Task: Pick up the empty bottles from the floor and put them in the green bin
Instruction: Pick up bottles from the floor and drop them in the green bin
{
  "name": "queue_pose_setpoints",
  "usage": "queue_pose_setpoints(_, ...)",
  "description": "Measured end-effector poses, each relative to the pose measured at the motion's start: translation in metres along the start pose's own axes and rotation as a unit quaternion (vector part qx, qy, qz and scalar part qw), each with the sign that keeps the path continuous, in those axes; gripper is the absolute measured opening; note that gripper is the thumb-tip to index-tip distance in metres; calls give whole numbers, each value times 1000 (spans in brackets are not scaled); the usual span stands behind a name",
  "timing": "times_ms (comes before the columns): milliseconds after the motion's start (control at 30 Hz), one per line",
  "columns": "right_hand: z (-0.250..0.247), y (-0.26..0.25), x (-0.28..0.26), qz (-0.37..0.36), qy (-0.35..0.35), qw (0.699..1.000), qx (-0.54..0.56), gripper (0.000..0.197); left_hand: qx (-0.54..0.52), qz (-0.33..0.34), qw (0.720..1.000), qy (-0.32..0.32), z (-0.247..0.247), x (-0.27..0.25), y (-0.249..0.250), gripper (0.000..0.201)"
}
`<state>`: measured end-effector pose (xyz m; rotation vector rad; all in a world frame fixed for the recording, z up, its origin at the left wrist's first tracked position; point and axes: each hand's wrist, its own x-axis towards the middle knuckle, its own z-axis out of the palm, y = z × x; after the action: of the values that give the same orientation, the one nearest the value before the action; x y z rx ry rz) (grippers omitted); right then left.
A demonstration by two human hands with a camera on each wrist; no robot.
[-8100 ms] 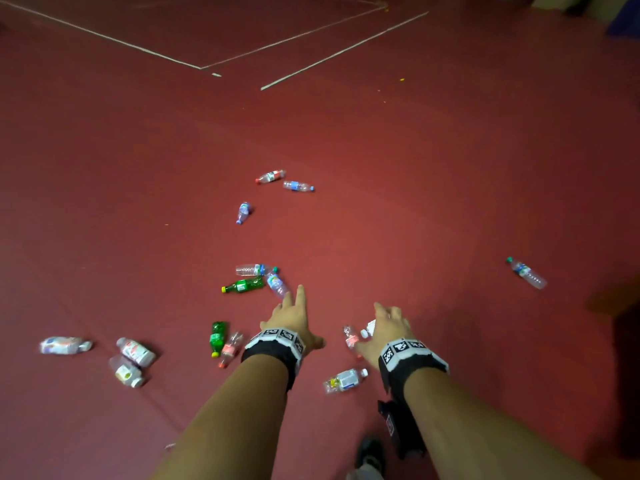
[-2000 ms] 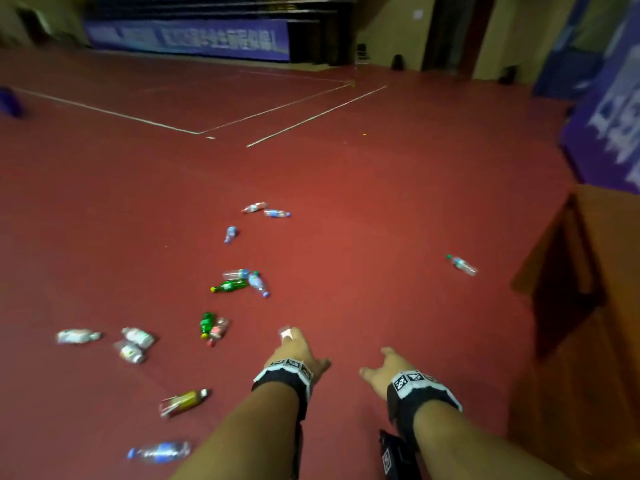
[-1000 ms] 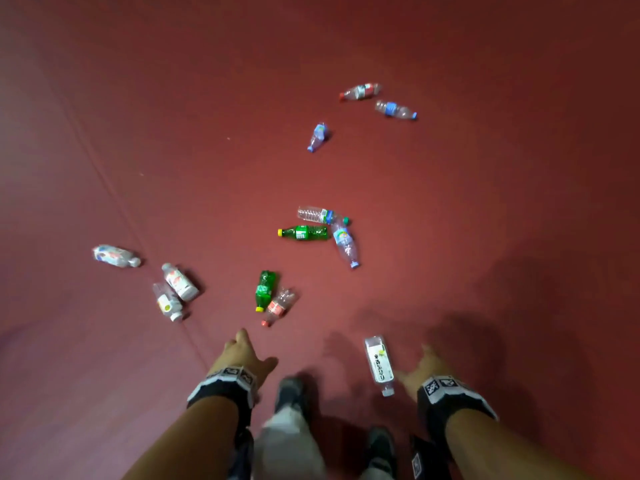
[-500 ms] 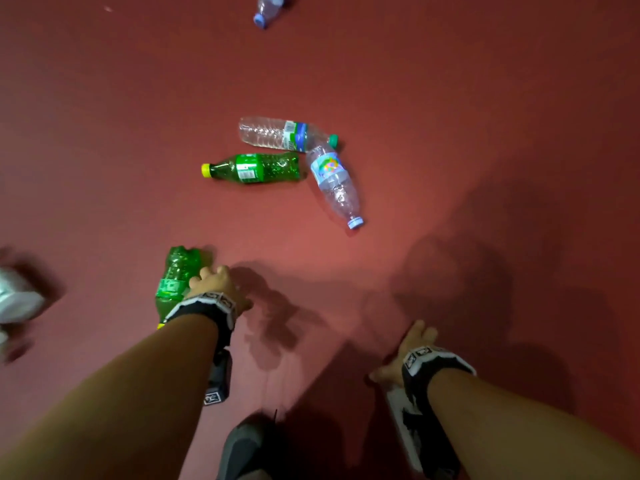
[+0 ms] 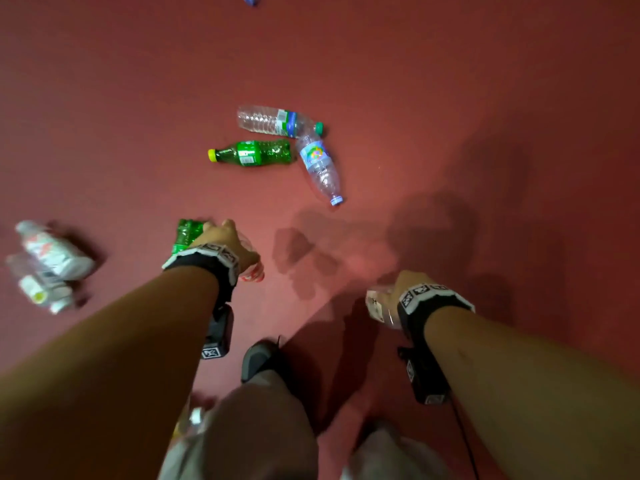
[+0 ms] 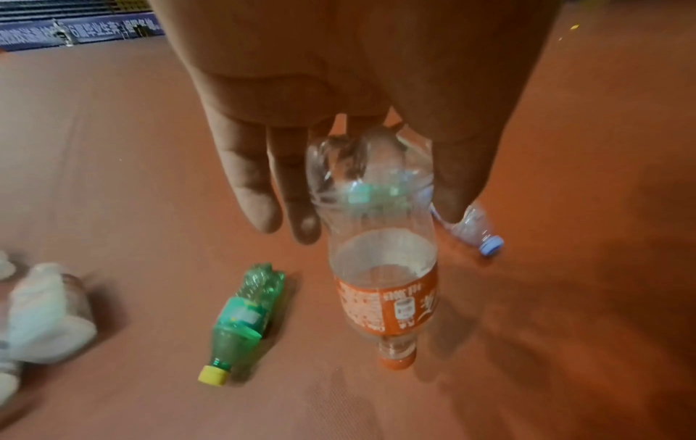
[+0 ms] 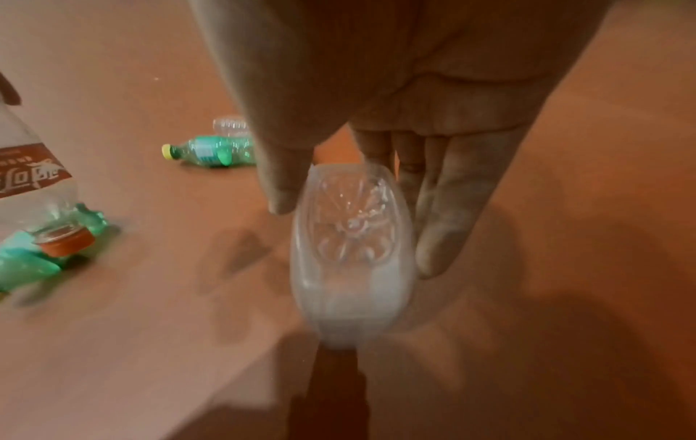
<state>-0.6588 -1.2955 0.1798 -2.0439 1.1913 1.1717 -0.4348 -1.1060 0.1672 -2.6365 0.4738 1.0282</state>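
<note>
My left hand (image 5: 221, 237) pinches a clear bottle with an orange label (image 6: 380, 268) by its base, cap hanging down just above the red floor. A crumpled green bottle (image 6: 244, 312) with a yellow cap lies on the floor beside it, half hidden under the hand in the head view. My right hand (image 5: 405, 285) holds a clear bottle (image 7: 354, 268) between thumb and fingers, base toward the wrist camera. Its white label (image 5: 377, 303) shows in the head view. The green bin is not in view.
Ahead lie three bottles together: a clear one with a green cap (image 5: 277, 121), a green one (image 5: 252, 153), and a clear one with a blue cap (image 5: 318, 164). Two white-labelled bottles (image 5: 52, 251) lie at the left. My shoe (image 5: 258, 362) stands between my arms.
Both hands have closed on bottles and come up off the floor. The orange-label bottle now hangs from my left hand, away from the green one beside it.
</note>
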Motion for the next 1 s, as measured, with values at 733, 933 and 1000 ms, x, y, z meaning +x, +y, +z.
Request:
queue_pose_setpoints(733, -341, 290, -708, 203, 409, 802, 384, 67, 12, 462, 847, 262, -516, -659, 269, 51)
queue_pose_setpoints(933, -207, 356, -845, 378, 453, 704, 395, 44, 142, 658, 686, 277, -427, -827, 307, 55)
queue_pose_setpoints(1000, -150, 372, -882, 425, 439, 672, 418, 38, 172, 706, 633, 265, -380, -881, 298, 57)
